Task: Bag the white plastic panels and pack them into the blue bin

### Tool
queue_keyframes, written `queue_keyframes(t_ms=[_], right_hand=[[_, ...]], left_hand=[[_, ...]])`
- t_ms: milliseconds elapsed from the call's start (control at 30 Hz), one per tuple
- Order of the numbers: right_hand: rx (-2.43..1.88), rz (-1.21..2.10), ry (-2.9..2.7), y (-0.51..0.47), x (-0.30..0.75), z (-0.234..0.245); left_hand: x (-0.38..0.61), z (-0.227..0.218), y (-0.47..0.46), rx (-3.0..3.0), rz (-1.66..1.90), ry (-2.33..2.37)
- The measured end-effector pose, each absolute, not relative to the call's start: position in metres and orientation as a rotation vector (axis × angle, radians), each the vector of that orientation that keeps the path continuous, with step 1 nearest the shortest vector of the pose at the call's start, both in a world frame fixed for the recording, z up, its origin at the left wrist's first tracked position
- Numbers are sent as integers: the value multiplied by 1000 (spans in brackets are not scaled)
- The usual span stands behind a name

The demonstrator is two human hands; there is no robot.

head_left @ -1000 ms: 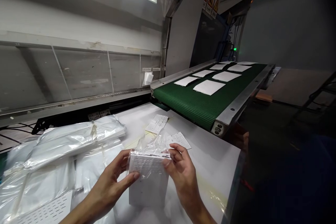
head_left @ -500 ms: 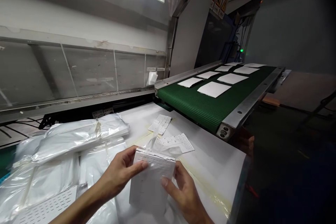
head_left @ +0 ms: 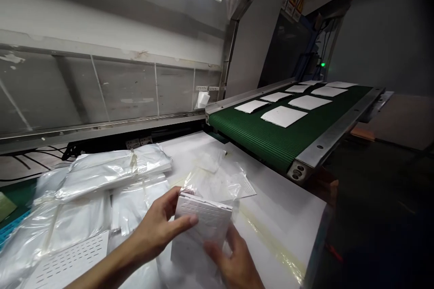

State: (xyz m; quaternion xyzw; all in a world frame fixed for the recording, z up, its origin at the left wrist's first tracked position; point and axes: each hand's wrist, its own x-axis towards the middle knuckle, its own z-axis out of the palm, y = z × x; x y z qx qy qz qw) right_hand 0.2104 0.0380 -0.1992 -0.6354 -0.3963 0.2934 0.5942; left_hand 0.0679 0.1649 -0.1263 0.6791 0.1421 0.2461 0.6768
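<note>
Gripping a white rectangular perforated panel (head_left: 200,230) between both hands, I hold it tilted up in front of me, its long axis running from the far edge with its rows of small holes back toward me and slightly left. My left hand (head_left: 158,230) is nearer that far edge, its fingers clamped on the panel's left side with the thumb laid across the face. My right hand (head_left: 233,264) sits lower and closer to me, its fingers clamped around the near right side. A clear, crinkly polythene bag (head_left: 213,180) seems to sheathe the panel, its loose mouth flaring past the far edge over the white worktop (head_left: 281,230). Beyond lies a green ribbed conveyor belt (head_left: 267,144) carrying flat white sheets (head_left: 284,116); to my left sit glossy bagged bundles (head_left: 108,171) and a second white perforated panel (head_left: 64,266).
</note>
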Motion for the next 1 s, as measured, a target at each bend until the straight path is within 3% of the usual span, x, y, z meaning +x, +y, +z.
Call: queue_keyframes(t_ms=[100, 300, 567, 833, 1000], right_hand=[[-1379, 727, -833, 36, 215, -197], [-1004, 974, -682, 41, 223, -159], [-1438, 747, -929, 35, 211, -193], [-957, 873, -902, 31, 219, -156], [-1227, 807, -884, 33, 209, -177]], left_hand=[[73, -121, 166, 1436, 549, 268], [56, -161, 157, 1530, 555, 368], [54, -139, 156, 1497, 629, 385], [50, -161, 150, 1598, 584, 388], [44, -154, 145, 1623, 565, 390]])
